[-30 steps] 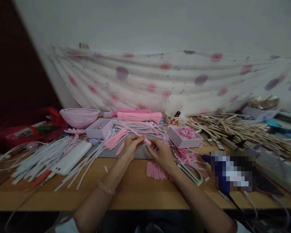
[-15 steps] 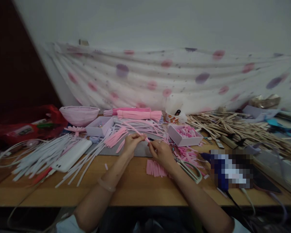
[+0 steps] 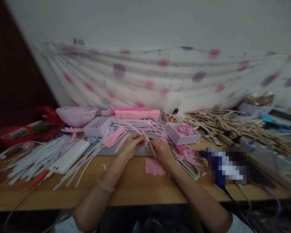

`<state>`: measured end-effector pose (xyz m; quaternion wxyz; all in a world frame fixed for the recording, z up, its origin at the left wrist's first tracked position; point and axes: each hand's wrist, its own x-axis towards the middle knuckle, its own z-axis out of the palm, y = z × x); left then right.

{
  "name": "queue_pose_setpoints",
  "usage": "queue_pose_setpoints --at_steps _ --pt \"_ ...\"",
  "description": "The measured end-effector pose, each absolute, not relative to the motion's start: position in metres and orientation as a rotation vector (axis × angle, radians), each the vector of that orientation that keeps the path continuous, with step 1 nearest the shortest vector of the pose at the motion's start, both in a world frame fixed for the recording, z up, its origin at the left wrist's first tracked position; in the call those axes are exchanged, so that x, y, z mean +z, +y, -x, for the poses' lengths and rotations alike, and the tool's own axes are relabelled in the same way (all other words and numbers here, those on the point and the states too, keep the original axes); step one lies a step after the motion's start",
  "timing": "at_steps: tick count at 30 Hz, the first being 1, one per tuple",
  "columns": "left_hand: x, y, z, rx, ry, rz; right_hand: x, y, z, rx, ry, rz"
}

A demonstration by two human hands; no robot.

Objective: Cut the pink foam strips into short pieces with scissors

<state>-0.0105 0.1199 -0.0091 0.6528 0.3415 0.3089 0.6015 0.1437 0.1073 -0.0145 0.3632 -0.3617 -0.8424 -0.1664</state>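
Observation:
A pink pipe cleaner (image 3: pixel 146 138) runs between my two hands over a grey mat (image 3: pixel 138 151). My left hand (image 3: pixel 133 145) pinches it between thumb and fingers. Close beside it, my right hand (image 3: pixel 160 151) has its fingers closed on the lower end, and its fingertips partly hide that end. Below the right hand lies a row of short pink pieces (image 3: pixel 153 167), partly covered by the wrist. Scissors (image 3: pixel 193 170) with pale handles rest right of the right wrist. Longer pink strips (image 3: pixel 115 137) are heaped left of my left hand.
A white box (image 3: pixel 181 141) of pink pieces stands right of my hands, with a glue gun (image 3: pixel 217 165) beyond it. Pale strips (image 3: pixel 38 158), a white phone (image 3: pixel 70 157), another box (image 3: pixel 93 132) and a bowl (image 3: pixel 76 117) fill the left. Wooden sticks (image 3: pixel 223 123) lie back right.
The whole scene has shifted slightly left as the camera turned. Both hands stay together on the pipe cleaner, with a slightly longer stretch of it showing between the fingers.

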Motion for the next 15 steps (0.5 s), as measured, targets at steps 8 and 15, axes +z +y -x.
queue_pose_setpoints --at_steps 8,15 --pt "-0.004 0.116 0.009 1.368 0.684 -0.869 -0.012 0.106 -0.143 -0.386 -2.178 0.962" --pt "-0.002 0.119 0.019 1.333 0.759 -0.978 -0.011 0.108 -0.147 -0.32 -2.323 0.861"
